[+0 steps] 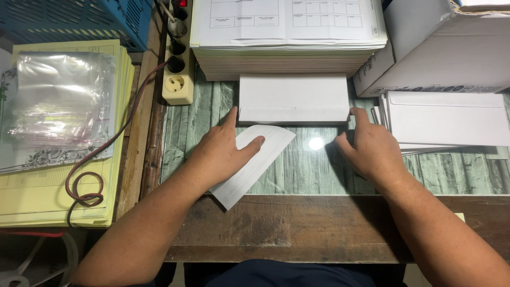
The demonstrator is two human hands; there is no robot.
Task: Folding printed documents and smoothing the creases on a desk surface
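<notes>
With my left hand (220, 154) flat on a folded sheet (255, 162) just below the envelope (293, 99) and my right hand (372, 149) loosely fingering the envelope's right corner, gripping nothing, I risk the unweighted envelope skewing on the glass (313, 170).

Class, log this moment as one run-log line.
left hand: pressing folded white paper sheet | right hand: at white envelope edge | surface: green glass-topped table

White envelope (293, 98) and white folded sheet (254, 162). Tabletop (303, 172): pale green plank pattern, brown wooden edge. Yellow paper stack (53, 196); blue basket (74, 21).
</notes>
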